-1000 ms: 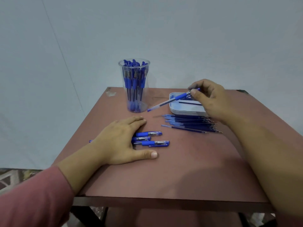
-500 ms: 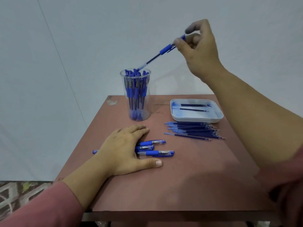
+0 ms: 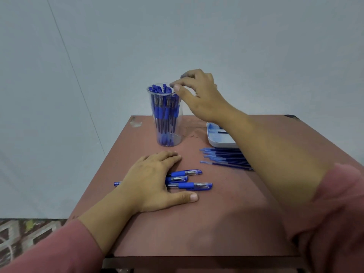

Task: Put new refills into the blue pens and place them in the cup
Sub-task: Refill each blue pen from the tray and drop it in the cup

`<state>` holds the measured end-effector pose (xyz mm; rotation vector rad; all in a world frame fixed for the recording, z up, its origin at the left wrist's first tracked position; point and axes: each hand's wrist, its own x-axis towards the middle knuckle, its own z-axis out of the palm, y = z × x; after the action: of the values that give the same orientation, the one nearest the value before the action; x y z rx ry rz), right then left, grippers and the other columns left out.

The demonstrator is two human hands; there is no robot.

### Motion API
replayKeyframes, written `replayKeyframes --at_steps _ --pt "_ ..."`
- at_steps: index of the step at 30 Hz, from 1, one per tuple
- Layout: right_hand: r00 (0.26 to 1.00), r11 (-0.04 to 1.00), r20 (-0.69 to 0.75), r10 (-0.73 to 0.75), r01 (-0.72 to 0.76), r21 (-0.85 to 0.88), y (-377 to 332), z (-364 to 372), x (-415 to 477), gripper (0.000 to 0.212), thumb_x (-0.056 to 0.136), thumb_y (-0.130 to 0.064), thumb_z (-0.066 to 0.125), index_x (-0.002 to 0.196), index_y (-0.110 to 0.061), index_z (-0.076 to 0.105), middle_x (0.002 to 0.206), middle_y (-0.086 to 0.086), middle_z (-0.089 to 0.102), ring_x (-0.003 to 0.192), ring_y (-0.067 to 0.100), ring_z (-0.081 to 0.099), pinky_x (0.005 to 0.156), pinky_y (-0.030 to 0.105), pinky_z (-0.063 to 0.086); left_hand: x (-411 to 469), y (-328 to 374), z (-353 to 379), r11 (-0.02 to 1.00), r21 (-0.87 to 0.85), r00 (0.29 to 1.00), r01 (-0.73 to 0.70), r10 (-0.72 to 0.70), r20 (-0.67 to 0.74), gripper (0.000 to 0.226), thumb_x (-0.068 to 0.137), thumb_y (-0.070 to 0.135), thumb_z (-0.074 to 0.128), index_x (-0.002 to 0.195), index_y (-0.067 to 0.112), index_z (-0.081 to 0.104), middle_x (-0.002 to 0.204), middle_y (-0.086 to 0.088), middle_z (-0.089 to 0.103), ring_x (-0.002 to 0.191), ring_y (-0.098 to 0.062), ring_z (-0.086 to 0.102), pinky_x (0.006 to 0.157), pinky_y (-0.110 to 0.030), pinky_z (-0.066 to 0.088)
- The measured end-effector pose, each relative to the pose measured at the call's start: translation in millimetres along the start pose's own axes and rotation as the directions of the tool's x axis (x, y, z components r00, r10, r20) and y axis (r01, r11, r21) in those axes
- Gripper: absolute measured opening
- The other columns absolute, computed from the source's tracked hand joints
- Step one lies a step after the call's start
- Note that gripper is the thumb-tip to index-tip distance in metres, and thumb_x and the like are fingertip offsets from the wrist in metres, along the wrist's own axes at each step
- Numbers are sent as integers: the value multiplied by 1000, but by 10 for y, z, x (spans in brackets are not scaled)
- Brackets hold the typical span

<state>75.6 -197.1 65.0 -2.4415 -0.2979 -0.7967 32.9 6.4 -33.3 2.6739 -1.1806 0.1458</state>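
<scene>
A clear plastic cup point(image 3: 178, 137) stands at the back of the brown table point(image 3: 216, 217), packed with several blue pens point(image 3: 164, 111). My right hand point(image 3: 201, 97) hovers at the cup's right rim with thumb and forefinger close together; I see nothing between them. Flat on the table lies my left hand point(image 3: 151, 180), its fingers resting on loose blue pens point(image 3: 195, 186) that stick out to its right. One pen end point(image 3: 117, 183) shows to its left. A bundle of blue refills point(image 3: 226, 158) lies right of centre.
A shallow white tray point(image 3: 218, 139) with a couple of refills sits behind the refill bundle, partly hidden by my right forearm. A pale wall rises behind the table. Patterned floor shows at the lower left.
My right hand carried a blue pen from the tray area up over the cup, then came down to the rim; the pen is no longer in its fingers. The left hand stayed put.
</scene>
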Motion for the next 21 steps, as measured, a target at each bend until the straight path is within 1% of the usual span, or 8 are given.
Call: replayKeyframes --at_steps 1,3,6,8,10,14,17,21 --pt "999 1000 -32 -27 27 10 -4 -63 -100 26 95 -43 48 112 -34 65 119 -7 50 120 18 36 105 41 29 0 -3 -1 1000 1 1000 0 0 -1 113 56 100 27 148 34 28 153 20 26 137 -2 29 113 -30 25" --pt "998 998 -14 -56 57 15 34 -171 -296 26 90 -45 52 112 -36 63 116 -8 53 116 14 39 103 35 31 3 -9 -1 1000 2 1000 -2 2 -5 113 56 99 28 148 34 28 152 20 27 137 -2 29 113 -30 25" --pt "988 997 141 -69 74 -33 90 -310 -663 20 87 -38 64 105 -29 66 107 -13 57 106 5 45 96 15 29 25 -19 10 1000 -8 1000 -13 13 -13 113 56 100 28 147 33 31 149 21 29 135 -3 32 111 -30 29" --pt "955 997 290 -57 70 -33 113 -355 -902 16 85 -34 70 101 -30 70 101 -18 59 101 -1 50 91 9 33 43 -20 13 1000 -16 1000 -22 21 -16 113 56 100 28 147 32 32 148 21 31 133 -3 34 111 -30 30" --pt "912 999 408 -36 50 -23 151 -297 -1073 15 84 -35 71 98 -33 72 99 -19 61 99 -2 53 87 12 39 59 -14 8 999 -20 999 -33 33 -21 114 56 99 27 147 31 33 147 19 32 133 -3 35 111 -31 31" --pt "864 991 502 -44 102 -90 179 -59 -1171 24 83 -46 68 104 -35 72 91 -16 54 89 1 44 80 18 39 87 -4 -4 999 -28 999 -34 34 -17 114 57 99 30 147 30 34 147 16 34 133 -4 35 111 -33 32" --pt "865 980 500 -40 132 -149 166 -12 -1151 23 86 -46 64 104 -33 71 87 -18 50 84 2 38 79 20 36 90 0 -8 999 -27 999 -47 46 -17 110 61 97 29 146 27 37 144 14 38 130 -5 39 109 -35 35" --pt "917 986 399 -7 73 -150 212 -134 -1161 18 91 -35 62 102 -23 70 93 -11 64 83 4 49 74 20 39 91 24 -35 996 -55 990 -74 67 -123 96 73 90 26 139 24 47 134 12 49 121 -6 47 102 -34 41"
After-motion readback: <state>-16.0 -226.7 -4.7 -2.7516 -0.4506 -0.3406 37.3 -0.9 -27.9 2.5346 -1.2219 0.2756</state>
